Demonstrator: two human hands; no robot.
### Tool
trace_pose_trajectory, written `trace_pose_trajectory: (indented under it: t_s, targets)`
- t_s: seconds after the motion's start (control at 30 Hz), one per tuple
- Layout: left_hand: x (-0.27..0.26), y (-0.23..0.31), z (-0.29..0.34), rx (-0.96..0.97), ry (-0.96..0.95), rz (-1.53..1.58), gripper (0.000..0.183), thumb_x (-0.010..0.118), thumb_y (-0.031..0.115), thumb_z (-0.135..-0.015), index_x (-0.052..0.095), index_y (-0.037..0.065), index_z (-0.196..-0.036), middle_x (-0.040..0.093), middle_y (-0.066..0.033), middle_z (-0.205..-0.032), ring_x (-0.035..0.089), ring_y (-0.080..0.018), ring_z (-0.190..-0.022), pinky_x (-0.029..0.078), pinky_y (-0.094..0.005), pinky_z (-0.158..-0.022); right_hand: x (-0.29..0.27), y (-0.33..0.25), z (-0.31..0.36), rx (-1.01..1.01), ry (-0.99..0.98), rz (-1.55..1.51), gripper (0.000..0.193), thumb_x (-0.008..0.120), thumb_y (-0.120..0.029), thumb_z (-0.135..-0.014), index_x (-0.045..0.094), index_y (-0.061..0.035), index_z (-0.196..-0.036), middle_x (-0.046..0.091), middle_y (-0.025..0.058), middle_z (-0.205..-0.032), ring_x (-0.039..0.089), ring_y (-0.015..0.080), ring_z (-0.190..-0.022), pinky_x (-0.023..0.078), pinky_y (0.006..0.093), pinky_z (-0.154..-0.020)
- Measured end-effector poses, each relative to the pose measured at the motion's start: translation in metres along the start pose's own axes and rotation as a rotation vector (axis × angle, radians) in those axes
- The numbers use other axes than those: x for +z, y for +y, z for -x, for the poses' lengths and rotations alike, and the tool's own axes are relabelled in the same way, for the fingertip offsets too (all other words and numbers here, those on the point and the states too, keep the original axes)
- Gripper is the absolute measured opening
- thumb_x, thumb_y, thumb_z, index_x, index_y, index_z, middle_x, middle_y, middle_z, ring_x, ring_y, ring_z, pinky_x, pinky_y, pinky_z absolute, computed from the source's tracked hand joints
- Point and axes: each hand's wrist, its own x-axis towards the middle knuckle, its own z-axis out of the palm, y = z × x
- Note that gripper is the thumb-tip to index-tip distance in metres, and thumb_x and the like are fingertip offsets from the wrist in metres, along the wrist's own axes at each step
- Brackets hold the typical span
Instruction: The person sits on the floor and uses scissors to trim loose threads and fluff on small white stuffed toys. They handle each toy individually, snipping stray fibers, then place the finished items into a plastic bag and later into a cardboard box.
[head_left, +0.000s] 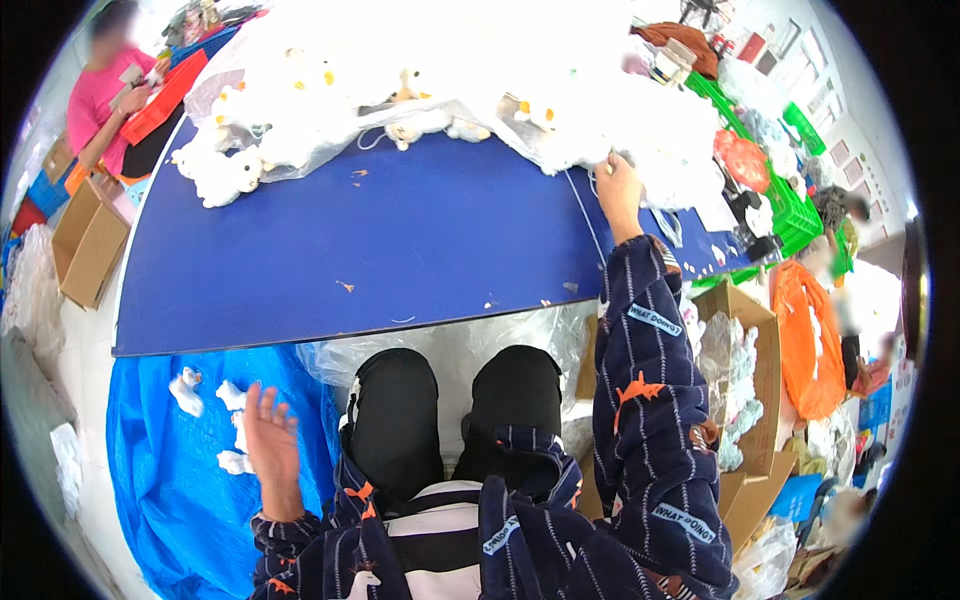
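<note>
My right hand (620, 192) reaches over the blue table (370, 240) to the edge of a heap of white plush toys (245, 168). Its fingers are closed; what they pinch, if anything, is too small or too washed out to name. A thin white cord (587, 215) lies on the tabletop just left of that hand. Low on the left, my left hand (272, 440) is held with its fingers stretched and nothing in it. Beneath and beside it, several small white plush pieces (186, 392) rest on a blue plastic sheet (160, 510). Glare hides most of the heap's detail.
Clear plastic film (340, 150) lies along the heap's front edge. A cardboard box (750, 380) with pale plush stands right of my arm, near an orange bag (808, 340). Green crates (795, 215) line the right side. A person in pink (92, 110) works at a red tray (165, 105).
</note>
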Motion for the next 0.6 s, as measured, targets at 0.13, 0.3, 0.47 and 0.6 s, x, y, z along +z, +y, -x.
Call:
trace_pose_trajectory:
  t_s: [0.13, 0.3, 0.47, 0.6]
  targets:
    - [0.077, -0.017, 0.016, -0.057, -0.128, -0.183, 0.021, 0.051, 0.017, -0.090, 0.051, 0.005, -0.108, 0.060, -0.0070, -0.086, 0.058, -0.0146, -0.073, 0.048, -0.0259, -0.064, -0.023, 0.029, 0.000, 0.168, -0.008, -0.319, 0.029, 0.058, -0.021, -0.077, 0.063, 0.0033, -0.092, 0.063, 0.0118, -0.068, 0.060, 0.0198, -0.058, 0.046, 0.0315, -0.056]
    - [0.103, -0.031, 0.025, 0.012, -0.530, -0.471, 0.015, 0.044, 0.008, -0.092, 0.054, 0.000, -0.100, 0.061, -0.0097, -0.087, 0.058, -0.0156, -0.076, 0.048, -0.0274, -0.068, -0.098, -0.051, 0.079, 0.252, 0.009, -0.804, 0.012, 0.059, -0.009, -0.080, 0.063, 0.0003, -0.086, 0.056, -0.0015, -0.066, 0.041, 0.0031, -0.050, 0.030, 0.0177, -0.043]
    - [0.130, -0.027, 0.018, -0.138, -0.706, -0.322, 0.042, 0.047, 0.028, -0.092, 0.044, 0.001, -0.123, 0.050, -0.0153, -0.121, 0.051, -0.0231, -0.108, 0.047, -0.0354, -0.081, -0.142, -0.105, 0.182, 0.033, -0.285, -1.004, 0.005, 0.059, 0.002, -0.076, 0.060, -0.0017, -0.081, 0.059, 0.0025, -0.080, 0.049, 0.0028, -0.060, 0.037, 0.0175, -0.048]
    - [0.132, -0.033, 0.029, -0.618, -0.923, -0.221, 0.060, 0.056, 0.029, -0.087, 0.031, 0.000, -0.133, 0.047, -0.0104, -0.123, 0.049, -0.0178, -0.110, 0.044, -0.0318, -0.088, -0.136, -0.150, 0.236, -0.282, -0.639, -1.054, 0.014, 0.063, 0.004, -0.071, 0.060, -0.0030, -0.082, 0.059, 0.0040, -0.083, 0.048, 0.0041, -0.059, 0.038, 0.0177, -0.050]
